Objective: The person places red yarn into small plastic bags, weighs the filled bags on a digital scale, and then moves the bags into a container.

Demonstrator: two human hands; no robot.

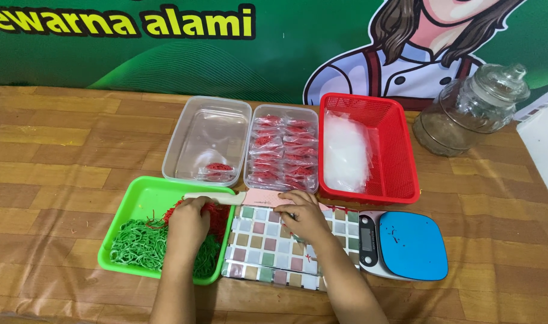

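Observation:
My left hand (189, 223) reaches into a green tray (139, 195) of green and red noodle-like strands (136, 246) and closes on a clump of the red strands (217, 217). My right hand (301, 213) rests on a box wrapped in checkered paper (274, 249), fingers curled over a small pink sheet (262, 197) at its far edge. What the right fingers pinch is hidden. A cream-coloured flat tool (214, 195) lies across the tray's far rim.
Behind stand a clear tub (190, 129) holding one or two red packets, a clear tub (282, 150) full of red packets, and a red basket (400, 150) with clear bags. A blue-topped kitchen scale (406, 243) sits right; a glass jar (472, 111) lies far right.

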